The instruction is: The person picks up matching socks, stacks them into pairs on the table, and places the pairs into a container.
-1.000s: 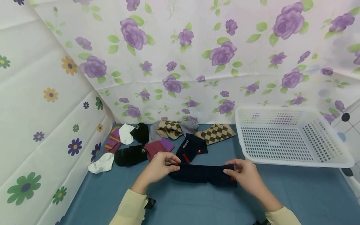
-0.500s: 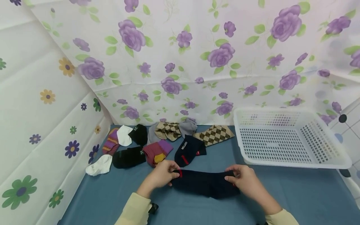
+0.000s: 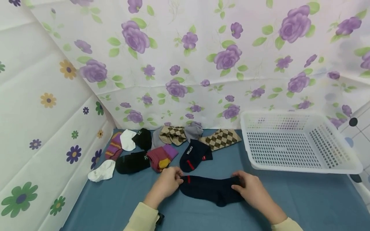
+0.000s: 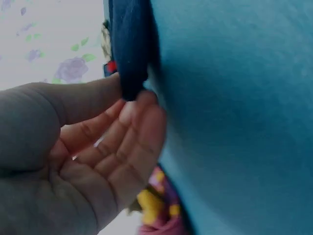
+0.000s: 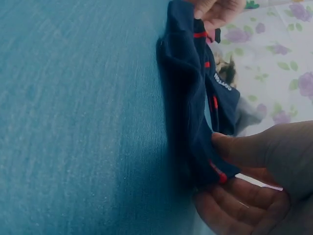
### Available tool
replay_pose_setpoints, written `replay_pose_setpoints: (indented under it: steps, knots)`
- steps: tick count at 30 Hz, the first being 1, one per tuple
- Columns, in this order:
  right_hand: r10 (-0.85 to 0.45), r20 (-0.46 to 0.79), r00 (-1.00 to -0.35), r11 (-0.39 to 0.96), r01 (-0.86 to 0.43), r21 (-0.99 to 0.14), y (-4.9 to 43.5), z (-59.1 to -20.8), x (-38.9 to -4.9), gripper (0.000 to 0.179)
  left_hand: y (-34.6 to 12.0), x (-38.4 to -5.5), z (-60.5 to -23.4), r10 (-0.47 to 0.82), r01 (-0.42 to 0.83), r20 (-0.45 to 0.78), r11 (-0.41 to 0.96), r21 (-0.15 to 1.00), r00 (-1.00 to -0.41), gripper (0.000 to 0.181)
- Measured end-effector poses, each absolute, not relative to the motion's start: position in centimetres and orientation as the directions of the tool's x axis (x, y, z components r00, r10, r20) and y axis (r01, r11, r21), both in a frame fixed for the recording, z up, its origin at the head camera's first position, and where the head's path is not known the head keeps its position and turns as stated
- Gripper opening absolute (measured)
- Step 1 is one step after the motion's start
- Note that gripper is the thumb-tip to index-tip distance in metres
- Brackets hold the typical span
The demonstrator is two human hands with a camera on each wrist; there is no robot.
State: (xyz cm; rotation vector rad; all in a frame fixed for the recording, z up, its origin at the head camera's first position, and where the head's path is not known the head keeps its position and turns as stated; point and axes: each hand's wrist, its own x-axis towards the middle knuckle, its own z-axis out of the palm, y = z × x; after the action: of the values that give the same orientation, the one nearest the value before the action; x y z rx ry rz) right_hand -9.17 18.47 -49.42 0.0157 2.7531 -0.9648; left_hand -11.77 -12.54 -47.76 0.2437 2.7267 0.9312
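A navy sock [image 3: 209,190] with a red stripe near its toe stretches sideways between the two hands, low over the blue cloth. Its heel bulges toward the near side. My left hand [image 3: 167,183] pinches the toe end between thumb and fingers; the left wrist view shows the sock tip [image 4: 132,63] there. At the cuff, my right hand [image 3: 252,190] pinches the other end, where a red mark [image 5: 217,171] shows in the right wrist view. Just beyond lies a similar folded navy sock [image 3: 193,156] with white "COTTON" lettering.
Several socks lie at the back left, including a maroon and purple one [image 3: 160,155], black ones [image 3: 133,162], white ones [image 3: 102,171] and a tan checked one [image 3: 221,139]. A white plastic basket [image 3: 303,170] stands at the right. Flowered sheets rise behind and at left.
Both hands have brought the navy sock nearer to me and down toward the cloth. It now lies flatter, with its heel showing. The maroon and purple sock is less covered.
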Motion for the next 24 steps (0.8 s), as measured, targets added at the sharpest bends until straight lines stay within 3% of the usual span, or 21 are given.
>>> replay_pose_setpoints:
  steps: [5, 9, 12, 18, 24]
  knots:
    - [-0.080, -0.133, -0.988, 0.842, 0.005, -0.540, 18.2, -48.8, -8.6, 0.043, -11.1, -11.0, -45.8, 0.206, 0.132, -0.075, 0.826, 0.549, -0.976, 0.021]
    - [-0.122, -0.056, -0.991, 0.863, -0.078, -0.499, 17.5, -47.9, -8.2, 0.039, -9.9, -10.2, -44.2, 0.230, 0.192, -0.011, 0.838, 0.511, -0.973, 0.034]
    - [-0.187, 0.000, -0.982, 0.867, -0.165, -0.470, 17.1, -47.7, -7.9, 0.036, -9.4, -9.8, -44.2, 0.285, 0.241, -0.023, 0.846, 0.475, -0.958, 0.045]
    - [-0.364, 0.024, -0.931, 0.868, -0.348, -0.354, 17.5, -49.8, -7.6, 0.046, -9.0, -9.6, -46.6, 0.410, 0.355, -0.065, 0.850, 0.388, -0.910, 0.046]
    - [-0.446, -0.003, -0.895, 0.854, -0.425, -0.299, 18.2, -51.2, -7.4, 0.048, -9.1, -9.8, -48.1, 0.399, 0.345, -0.118, 0.881, 0.323, -0.909, 0.050]
